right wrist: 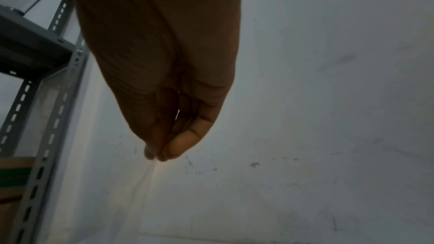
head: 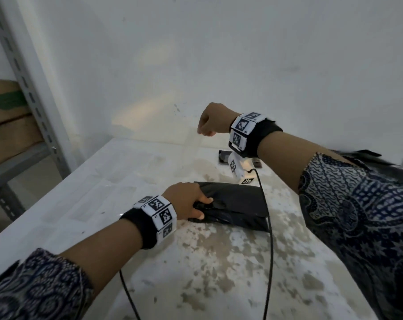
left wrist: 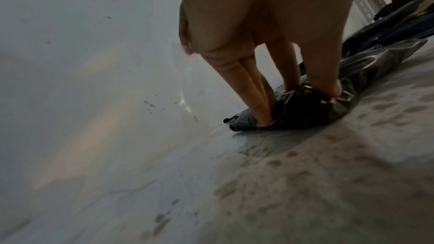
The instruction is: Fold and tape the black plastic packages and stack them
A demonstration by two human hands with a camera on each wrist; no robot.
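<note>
We hold down one black bag (head: 237, 205) on the table (head: 85, 188) while we pull tape up in the air.

The bag lies folded flat near the middle of the table, and our left hand (head: 189, 199) holds its left end, with the fingers (left wrist: 256, 97) and thumb pressed into the crinkly plastic. Our right hand (head: 210, 120) is up high above the far side of the table, fingers curled in, and thumb and fingertips pinch a thin clear strip (it looks like tape (right wrist: 150, 173), but it is hard to see). More black plastic (head: 366, 158) lies at the right edge, behind our right arm. A black cable (head: 268, 227) runs across the bag's right end. A gray metal shelf (head: 27, 93) stands at the left by the white wall (head: 219, 54).
</note>
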